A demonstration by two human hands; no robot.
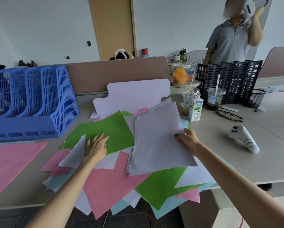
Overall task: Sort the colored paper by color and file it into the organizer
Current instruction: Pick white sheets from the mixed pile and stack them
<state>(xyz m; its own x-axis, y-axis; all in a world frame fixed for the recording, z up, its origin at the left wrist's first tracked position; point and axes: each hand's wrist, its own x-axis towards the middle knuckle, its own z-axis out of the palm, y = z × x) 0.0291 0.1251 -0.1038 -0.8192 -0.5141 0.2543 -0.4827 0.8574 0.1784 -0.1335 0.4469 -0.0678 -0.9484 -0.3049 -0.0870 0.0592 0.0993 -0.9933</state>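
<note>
Right hand (188,139) pinches white sheets (157,139) in its grip; left hand (96,146) beside them lies spread on green paper (115,127).

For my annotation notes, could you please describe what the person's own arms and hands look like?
The left forearm and right forearm are bare to the frame's edge: no sleeves, gloves, watch or bracelet show. The left hand carries no visible ring. The right hand has dark polish on its thumbnail; its other nails are hidden.
</note>
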